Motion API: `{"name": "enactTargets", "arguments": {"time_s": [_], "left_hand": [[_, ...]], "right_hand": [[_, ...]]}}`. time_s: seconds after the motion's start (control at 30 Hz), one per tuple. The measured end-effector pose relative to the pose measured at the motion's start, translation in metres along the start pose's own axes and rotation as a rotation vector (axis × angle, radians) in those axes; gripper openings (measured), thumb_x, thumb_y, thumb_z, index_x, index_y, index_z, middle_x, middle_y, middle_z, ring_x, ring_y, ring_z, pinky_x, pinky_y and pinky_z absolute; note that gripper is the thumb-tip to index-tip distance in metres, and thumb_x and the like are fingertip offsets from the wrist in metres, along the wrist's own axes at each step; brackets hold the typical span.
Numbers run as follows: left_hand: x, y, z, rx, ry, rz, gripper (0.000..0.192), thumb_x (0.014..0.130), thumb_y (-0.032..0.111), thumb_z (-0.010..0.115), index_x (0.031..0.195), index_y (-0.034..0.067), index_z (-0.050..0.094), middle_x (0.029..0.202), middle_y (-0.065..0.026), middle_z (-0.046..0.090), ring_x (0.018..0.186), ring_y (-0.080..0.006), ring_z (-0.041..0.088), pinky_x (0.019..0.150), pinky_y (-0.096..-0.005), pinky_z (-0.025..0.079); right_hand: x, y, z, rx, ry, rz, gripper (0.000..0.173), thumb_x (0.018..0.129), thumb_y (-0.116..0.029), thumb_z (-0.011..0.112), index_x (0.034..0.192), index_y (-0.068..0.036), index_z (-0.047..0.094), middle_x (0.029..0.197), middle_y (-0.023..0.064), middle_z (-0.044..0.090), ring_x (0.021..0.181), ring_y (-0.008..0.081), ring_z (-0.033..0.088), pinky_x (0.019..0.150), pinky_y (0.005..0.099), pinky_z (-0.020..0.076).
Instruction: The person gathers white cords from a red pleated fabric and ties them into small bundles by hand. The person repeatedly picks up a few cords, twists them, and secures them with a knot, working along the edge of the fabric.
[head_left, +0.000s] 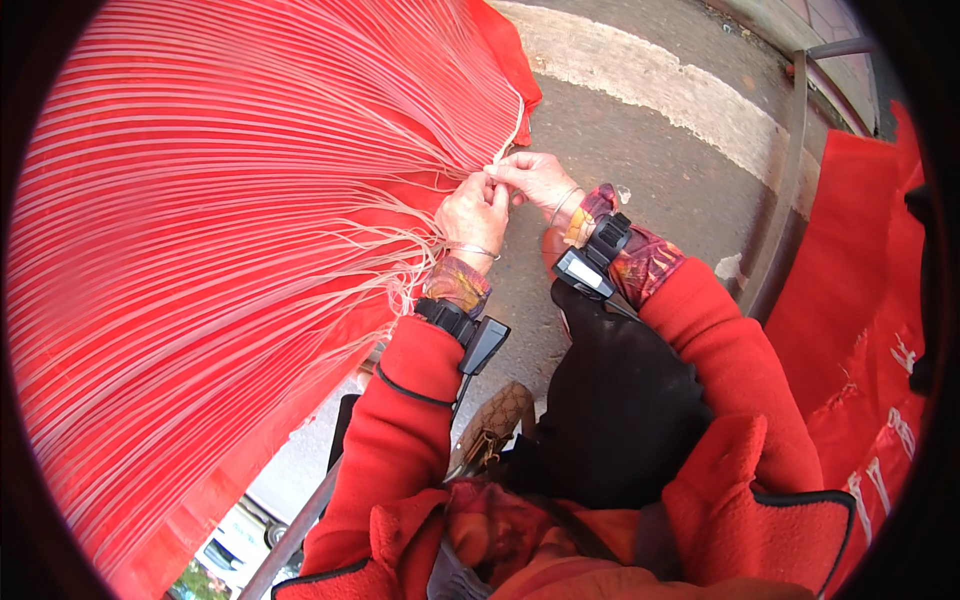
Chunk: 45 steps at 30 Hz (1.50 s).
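A wide red cloth (525, 90) fills the left of the view, with many pale parallel cords (225, 161) running across it and converging towards my hands. My left hand (474, 217) has its fingers closed on the gathered cord ends at the cloth's right side. Touching it, my right hand (536, 180) pinches the cords between thumb and forefinger. A pale bundle of cord (517, 124) rises from the fingertips along the cloth. Below my left hand, loose cord ends (405, 281) hang in a tangle. Fine detail between the fingertips is hidden.
A metal rail (784, 195) stands at the right beside another red cloth (840, 247) with knotted pale cords. Another metal bar (296, 532) runs at lower left, near a vehicle (240, 540). Underfoot is grey pavement (645, 150) with a worn white stripe (637, 52). A brown patterned shoe (495, 424) shows below.
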<state>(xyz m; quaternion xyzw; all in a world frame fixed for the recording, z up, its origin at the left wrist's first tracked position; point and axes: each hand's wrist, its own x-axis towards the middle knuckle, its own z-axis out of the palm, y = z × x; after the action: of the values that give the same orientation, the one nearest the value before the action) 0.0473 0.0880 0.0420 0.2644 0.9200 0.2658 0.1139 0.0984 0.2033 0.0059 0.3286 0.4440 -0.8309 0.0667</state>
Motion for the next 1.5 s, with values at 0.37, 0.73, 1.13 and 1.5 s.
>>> {"name": "enactTargets", "arguments": {"time_s": [0.37, 0.73, 1.13, 1.5], "left_hand": [[0.042, 0.012, -0.023, -0.214, -0.113, 0.360, 0.028, 0.081, 0.003, 0.049, 0.108, 0.004, 0.056, 0.100, -0.0186, 0.058, 0.089, -0.0323, 0.060, 0.074, -0.0354, 0.048], [0.061, -0.027, -0.016, -0.072, 0.006, 0.301, 0.034, 0.080, 0.005, 0.049, 0.114, 0.005, 0.051, 0.109, -0.0190, 0.053, 0.097, -0.0358, 0.055, 0.082, -0.0409, 0.046], [0.038, 0.025, -0.005, -0.096, -0.181, 0.472, 0.017, 0.079, 0.005, 0.053, 0.094, 0.005, 0.060, 0.092, -0.0126, 0.062, 0.087, -0.0296, 0.059, 0.074, -0.0360, 0.047], [0.125, -0.003, -0.037, 0.243, -0.008, 0.497, 0.043, 0.078, 0.003, 0.050, 0.121, 0.008, 0.047, 0.121, -0.0174, 0.049, 0.114, -0.0335, 0.045, 0.097, -0.0388, 0.037]], "right_hand": [[-0.007, 0.010, -0.008, 0.013, 0.012, -0.074, 0.016, 0.086, -0.016, 0.056, 0.091, -0.002, 0.061, 0.080, 0.0041, 0.065, 0.058, 0.0062, 0.054, 0.049, 0.0190, 0.0434], [-0.033, 0.022, -0.106, 0.413, 0.273, -0.033, 0.018, 0.086, -0.018, 0.052, 0.095, -0.003, 0.059, 0.086, 0.0053, 0.063, 0.064, 0.0082, 0.055, 0.056, 0.0211, 0.0457], [-0.071, -0.005, -0.106, 0.284, -0.033, -0.087, 0.021, 0.088, -0.015, 0.056, 0.100, 0.002, 0.061, 0.083, 0.0033, 0.061, 0.064, 0.0069, 0.053, 0.058, 0.0203, 0.0456], [-0.080, 0.003, -0.156, 0.500, 0.188, -0.141, 0.019, 0.086, -0.013, 0.056, 0.100, 0.000, 0.059, 0.079, -0.0001, 0.059, 0.062, 0.0067, 0.052, 0.057, 0.0212, 0.0446]]}}
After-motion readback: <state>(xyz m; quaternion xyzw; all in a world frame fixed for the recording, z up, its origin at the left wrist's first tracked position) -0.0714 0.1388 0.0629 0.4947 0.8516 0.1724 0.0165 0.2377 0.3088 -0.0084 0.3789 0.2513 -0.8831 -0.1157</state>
